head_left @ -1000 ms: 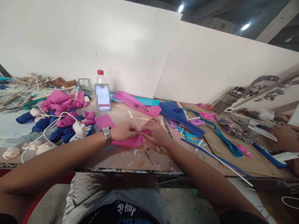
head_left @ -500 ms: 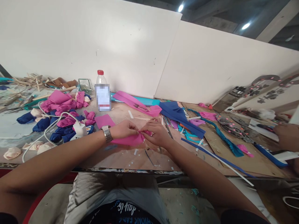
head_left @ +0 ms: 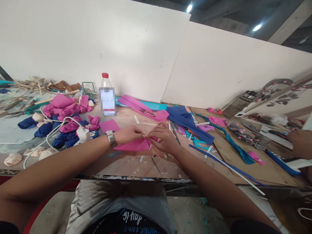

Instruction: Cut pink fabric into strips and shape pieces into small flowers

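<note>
A bright pink strip of crepe paper or thin cloth, I cannot tell which, stretches across the table under my hands. My left hand, with a metal watch on the wrist, pinches its gathered end. Fingertips of my right hand close on the same bunched spot from the other side, and the two hands nearly meet. The exact folds between the fingers are partly hidden. Behind them lies another pink strip with a small dark metal tool on it.
Pink, blue and cream fabric-like rosettes crowd the left, with a white cable and plug among them. A red-capped bottle stands behind. Blue sheets and a white stick lie right. Another person's hand is at far right.
Both hands stay at the same place on the pink strip. My right fingers have shifted only slightly, and the view has barely moved.
</note>
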The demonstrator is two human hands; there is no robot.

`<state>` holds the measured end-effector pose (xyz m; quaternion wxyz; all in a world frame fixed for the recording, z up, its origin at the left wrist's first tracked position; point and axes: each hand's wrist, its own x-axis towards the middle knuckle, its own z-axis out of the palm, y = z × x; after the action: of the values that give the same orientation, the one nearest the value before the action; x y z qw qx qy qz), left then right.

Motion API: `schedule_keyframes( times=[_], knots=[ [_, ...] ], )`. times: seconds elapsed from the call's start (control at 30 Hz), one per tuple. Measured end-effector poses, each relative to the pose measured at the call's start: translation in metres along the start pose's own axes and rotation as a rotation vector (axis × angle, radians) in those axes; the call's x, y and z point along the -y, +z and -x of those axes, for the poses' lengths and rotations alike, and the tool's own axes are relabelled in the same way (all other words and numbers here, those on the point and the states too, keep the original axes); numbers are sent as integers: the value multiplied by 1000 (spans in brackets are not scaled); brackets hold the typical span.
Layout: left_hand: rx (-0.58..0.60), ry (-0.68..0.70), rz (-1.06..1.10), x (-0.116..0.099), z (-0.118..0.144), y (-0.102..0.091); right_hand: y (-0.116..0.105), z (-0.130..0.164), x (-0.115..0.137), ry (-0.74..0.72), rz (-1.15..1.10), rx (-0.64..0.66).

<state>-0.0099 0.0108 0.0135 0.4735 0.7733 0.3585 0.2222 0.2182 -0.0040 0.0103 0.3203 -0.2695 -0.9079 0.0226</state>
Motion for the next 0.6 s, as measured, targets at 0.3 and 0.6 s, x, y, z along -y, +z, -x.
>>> schedule_keyframes(
  times=[0.3,0.6],
  knots=[
    [66,-39,28,-1,1,-4,-1,-1,-1,3,13,-11],
    [51,-49,69,0,0,-3,-1,0,-1,-12,37,-23]
  ],
)
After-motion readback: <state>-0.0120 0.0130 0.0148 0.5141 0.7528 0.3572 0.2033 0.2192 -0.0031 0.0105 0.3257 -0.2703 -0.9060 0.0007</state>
